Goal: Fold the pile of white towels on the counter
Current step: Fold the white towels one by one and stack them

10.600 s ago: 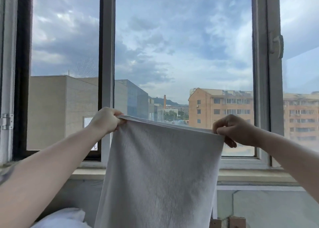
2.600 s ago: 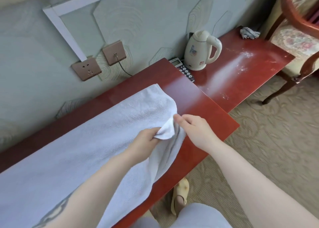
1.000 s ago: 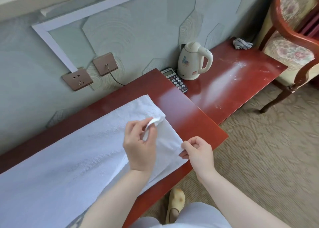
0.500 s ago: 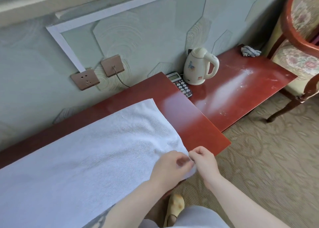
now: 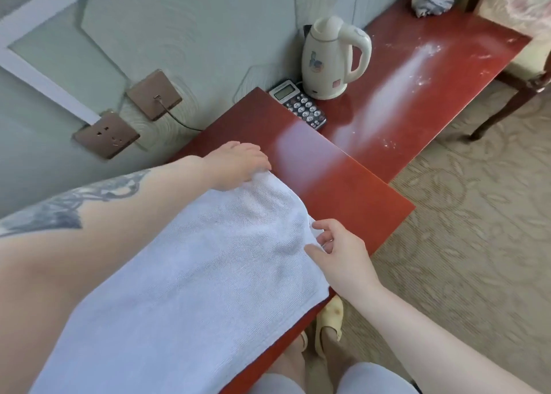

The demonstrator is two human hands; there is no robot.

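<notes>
A white towel [image 5: 190,277] lies spread lengthwise on the red wooden counter [image 5: 343,185], its short end towards the kettle. My left hand [image 5: 238,165] reaches across to the towel's far corner, fingers curled down over it and gripping it. My right hand [image 5: 340,252] is at the near part of the same short edge, with thumb and forefinger pinching a small fold of the cloth. The towel's left end runs out of view under my left forearm.
A cream electric kettle [image 5: 331,56] and a keypad phone [image 5: 299,103] stand on the lower counter section beyond the towel. A crumpled grey cloth [image 5: 429,3] lies at the far end, beside a wooden chair [image 5: 512,30]. Two wall sockets [image 5: 131,113] sit behind.
My left hand has left the near corner, where both hands met, and moved across to the far corner. My right hand stays at the short edge.
</notes>
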